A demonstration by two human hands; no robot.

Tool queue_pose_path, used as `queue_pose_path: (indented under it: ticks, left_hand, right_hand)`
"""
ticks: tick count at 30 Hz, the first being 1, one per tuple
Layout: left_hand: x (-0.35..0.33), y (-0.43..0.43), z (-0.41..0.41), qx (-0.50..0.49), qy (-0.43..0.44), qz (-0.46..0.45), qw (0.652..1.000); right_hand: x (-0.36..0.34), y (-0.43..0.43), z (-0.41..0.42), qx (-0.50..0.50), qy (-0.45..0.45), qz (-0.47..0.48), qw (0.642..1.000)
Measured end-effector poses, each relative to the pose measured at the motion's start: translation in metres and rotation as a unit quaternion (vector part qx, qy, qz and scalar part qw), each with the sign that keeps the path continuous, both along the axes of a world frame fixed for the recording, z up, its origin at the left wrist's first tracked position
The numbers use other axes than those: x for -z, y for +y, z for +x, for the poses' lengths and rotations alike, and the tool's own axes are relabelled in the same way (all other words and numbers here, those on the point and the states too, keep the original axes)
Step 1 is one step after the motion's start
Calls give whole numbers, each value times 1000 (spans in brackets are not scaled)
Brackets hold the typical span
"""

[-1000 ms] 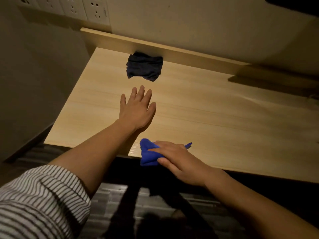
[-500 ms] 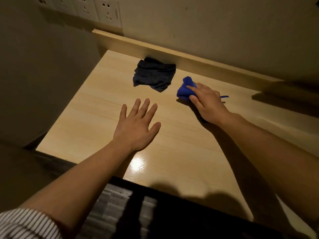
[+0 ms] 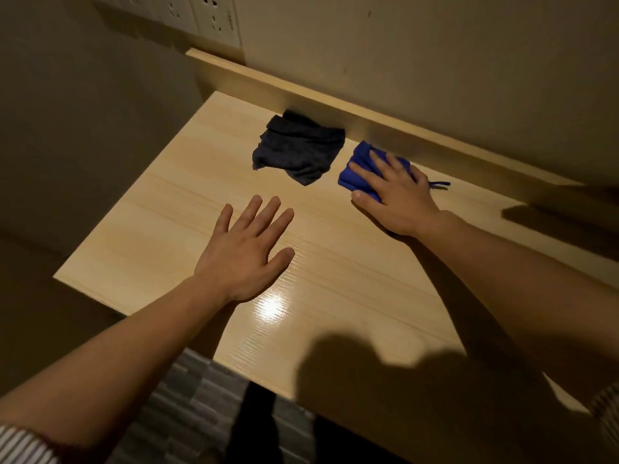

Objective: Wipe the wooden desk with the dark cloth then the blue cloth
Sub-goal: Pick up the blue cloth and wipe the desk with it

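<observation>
Most of the blue cloth (image 3: 360, 169) is hidden under the right grip (image 3: 398, 195). Only its 9 o'clock part and a thin loop (image 3: 440, 184) at 3 o'clock show, so its outline and long axis can't be judged. Both forearms are cut off by the frame, w/ a striped sleeve (image 3: 20, 447) at 7 o'clock. The worktop (image 3: 160, 222) is lost in shadow toward 5 o'clock.

Worktop is pale wood-grain w/ a glare spot, and a raised back strip (image 3: 335, 102) runs along the beige wall (image 3: 435, 61). Sockets (image 3: 214, 18) at 11 o'clock are part cropped. Grey floor (image 3: 187, 413) shows below the front edge.

Dark cloth (image 3: 298, 147) lies crumpled at 12 o'clock by the back strip, long axis approx 9-to-3, one corner pointing to 5. Blue cloth sits just beside it on its 3 o'clock side, not touching.

Right grip: fingers straight and spread, pressing flat on the blue cloth. Left grip (image 3: 244, 252): spread flat on the worktop, fingers toward 1 o'clock, holding nothing.
</observation>
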State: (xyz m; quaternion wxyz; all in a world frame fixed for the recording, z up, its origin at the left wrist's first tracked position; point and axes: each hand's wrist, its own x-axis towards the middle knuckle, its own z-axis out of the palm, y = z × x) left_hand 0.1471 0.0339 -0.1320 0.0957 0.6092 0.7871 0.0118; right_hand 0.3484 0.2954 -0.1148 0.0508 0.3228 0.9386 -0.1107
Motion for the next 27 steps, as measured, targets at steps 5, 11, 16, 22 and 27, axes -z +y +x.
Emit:
queue_pose_path:
  ticks: [5, 11, 16, 22, 27]
  left_hand:
    - [-2, 0, 0, -2, 2, -7, 1000]
    - [-1, 1, -1, -4, -3, -1, 1000]
    - [3, 2, -1, 1, -5, 1, 1000]
    - [1, 1, -1, 8, -16, 12, 1000]
    - [-2, 0, -1, 16, -20, 13, 1000]
  right_hand:
    - [2, -24, 6, -13, -3, 8, 1000]
    - [1, -77, 20, -29, -3, 1, 1000]
    - [1, -135, 38, -35, 0, -7, 999]
    - [-1, -204, 50, -19, 7, -17, 1000]
    - [1, -254, 58, 4, 14, -7, 1000]
